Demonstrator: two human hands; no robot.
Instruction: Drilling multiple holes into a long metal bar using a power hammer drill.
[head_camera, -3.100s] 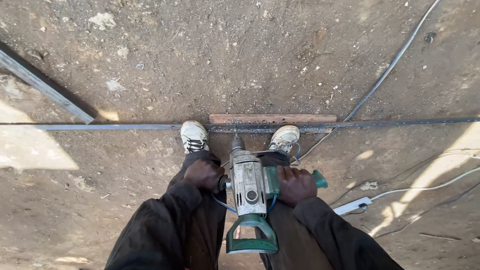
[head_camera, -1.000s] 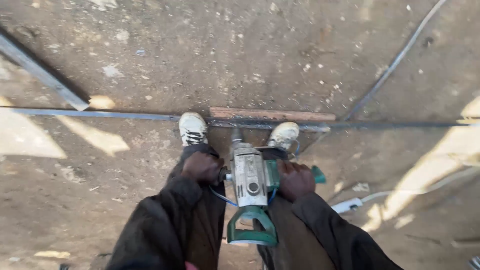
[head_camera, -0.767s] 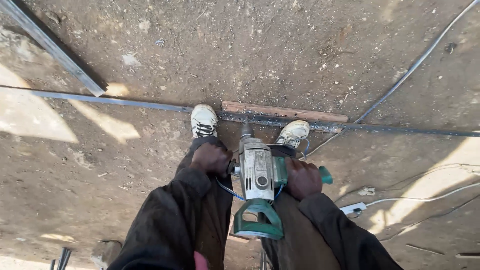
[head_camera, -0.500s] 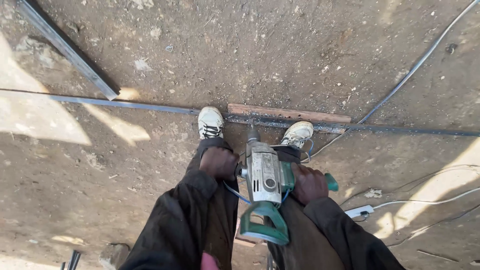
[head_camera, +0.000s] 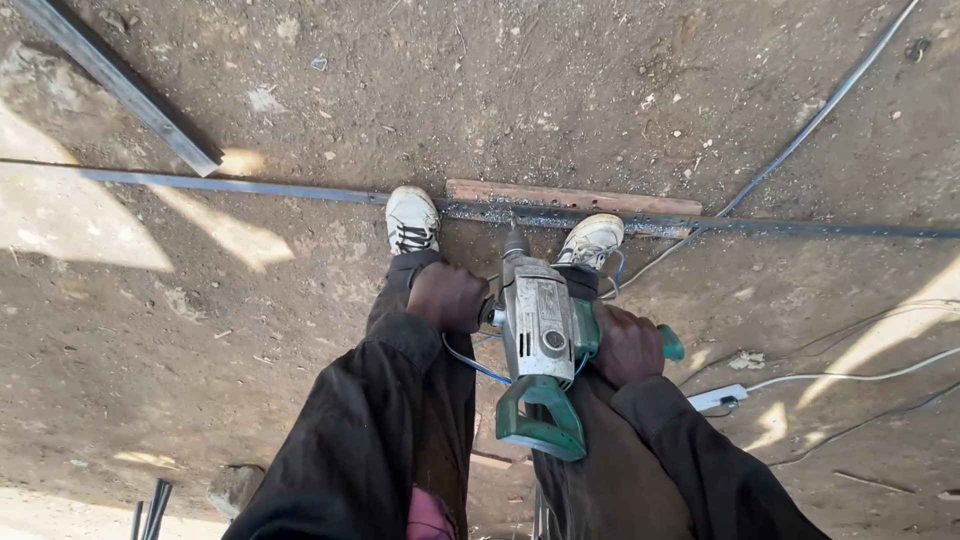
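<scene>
Both fists clenched on the drill (head_camera: 540, 340), left hand (head_camera: 447, 296) on side grip, right hand (head_camera: 626, 344) on green handle; imo keep bit square to the metal bar (head_camera: 560, 215) w/ feet pinning it.

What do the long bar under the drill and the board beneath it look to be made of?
Long bar: seemingly steel, dull grey-blue and straight, with bright shavings scattered near the drill. Board: likely wood, reddish-brown, rough and dusty. Both hands, left hand and right hand, grip the drill's handles.
</scene>
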